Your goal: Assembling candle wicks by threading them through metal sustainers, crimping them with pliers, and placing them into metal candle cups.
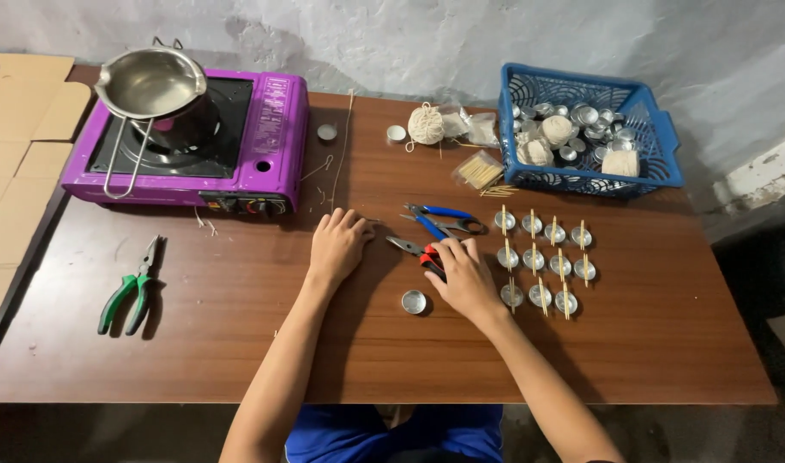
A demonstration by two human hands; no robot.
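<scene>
My left hand (337, 244) lies palm down on the brown table (238, 343), fingers loosely curled, beside a thin string end. My right hand (461, 274) rests over the red handles of small pliers (414, 250), gripping them against the table. Blue-handled pliers (439, 221) lie just beyond. A single empty round metal cup (414, 302) sits between my forearms. To the right stand three rows of small metal cups (547, 261), each with a wooden stick laid across it.
A purple portable stove (264, 129) carries a steel pouring pot (152, 86) at back left. Green-handled pliers (133, 287) lie at left. A blue basket (658, 129) holds metal cups and string balls. A string ball (426, 124), stick packet (479, 171) and cardboard (19, 146) lie around.
</scene>
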